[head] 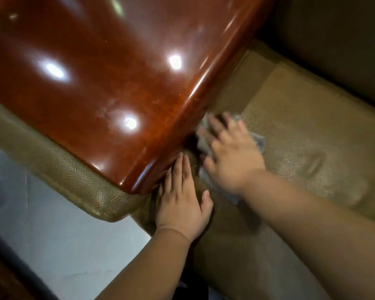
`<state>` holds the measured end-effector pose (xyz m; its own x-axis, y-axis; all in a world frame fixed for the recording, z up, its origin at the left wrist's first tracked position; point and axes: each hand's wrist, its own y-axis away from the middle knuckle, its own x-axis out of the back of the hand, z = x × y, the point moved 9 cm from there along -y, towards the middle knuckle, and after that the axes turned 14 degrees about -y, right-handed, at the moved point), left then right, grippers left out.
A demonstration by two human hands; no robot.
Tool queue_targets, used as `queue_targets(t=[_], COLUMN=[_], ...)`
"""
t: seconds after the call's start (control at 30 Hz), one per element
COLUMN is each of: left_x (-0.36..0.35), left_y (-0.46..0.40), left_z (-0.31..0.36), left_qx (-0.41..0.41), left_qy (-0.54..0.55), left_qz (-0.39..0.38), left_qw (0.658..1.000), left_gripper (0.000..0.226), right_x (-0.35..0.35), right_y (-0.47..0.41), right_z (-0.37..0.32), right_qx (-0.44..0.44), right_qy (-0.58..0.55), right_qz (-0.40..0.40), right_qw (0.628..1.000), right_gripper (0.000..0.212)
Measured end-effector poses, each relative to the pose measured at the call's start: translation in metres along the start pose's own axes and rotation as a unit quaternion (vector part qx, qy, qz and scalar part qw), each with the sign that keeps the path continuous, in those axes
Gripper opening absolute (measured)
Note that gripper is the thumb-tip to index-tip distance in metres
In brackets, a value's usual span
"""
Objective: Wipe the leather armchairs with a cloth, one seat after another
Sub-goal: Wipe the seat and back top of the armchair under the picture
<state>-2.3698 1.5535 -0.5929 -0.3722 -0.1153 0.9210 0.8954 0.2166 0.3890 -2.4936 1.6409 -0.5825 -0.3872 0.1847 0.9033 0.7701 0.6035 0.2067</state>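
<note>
On the tan leather seat cushion, beside the glossy wooden armrest, the right hand presses the grey cloth with flat, open grip while the left hand rests open nearby; unpinched, the cloth may bunch or slip into the crevice.

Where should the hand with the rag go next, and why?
Probably slide the right hand, pressing the crumpled grey cloth, out along the tan leather seat cushion: it sits by the glossy red-brown wooden armrest, where the left hand rests flat, so most of the cushion lies beyond.
</note>
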Motion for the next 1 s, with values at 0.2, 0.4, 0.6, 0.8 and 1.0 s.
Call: queue_targets(t=[0.2, 0.4, 0.6, 0.8, 1.0], left_x=[-0.001, 0.004, 0.019, 0.037, 0.031], left_y=[0.000, -0.001, -0.011, -0.078, -0.073], left_z=[-0.001, 0.010, 0.021, 0.085, 0.085], left_qx=[-0.016, -0.076, -0.123, -0.187, -0.181], left_qy=[-0.018, -0.037, -0.045, -0.029, -0.059], left_qz=[0.006, 0.052, 0.028, 0.039, 0.073], left_qw=[1.000, 0.995, 0.991, 0.981, 0.979], left_gripper=[0.102, 0.087, 0.079, 0.077, 0.083], right_x=[0.026, 0.034, -0.007, 0.054, -0.009], right_y=[0.047, 0.081, 0.110, 0.092, 0.148], right_z=[0.084, 0.106, 0.031, 0.205, 0.040], right_qx=[0.021, -0.263, 0.070, -0.319, -0.059], right_qy=[0.002, -0.022, -0.016, -0.058, -0.040], right_qz=[-0.039, 0.082, -0.097, 0.059, 0.030], right_qw=[0.999, 0.961, 0.993, 0.944, 0.997], right_gripper=[0.072, 0.080, 0.076, 0.083, 0.084])
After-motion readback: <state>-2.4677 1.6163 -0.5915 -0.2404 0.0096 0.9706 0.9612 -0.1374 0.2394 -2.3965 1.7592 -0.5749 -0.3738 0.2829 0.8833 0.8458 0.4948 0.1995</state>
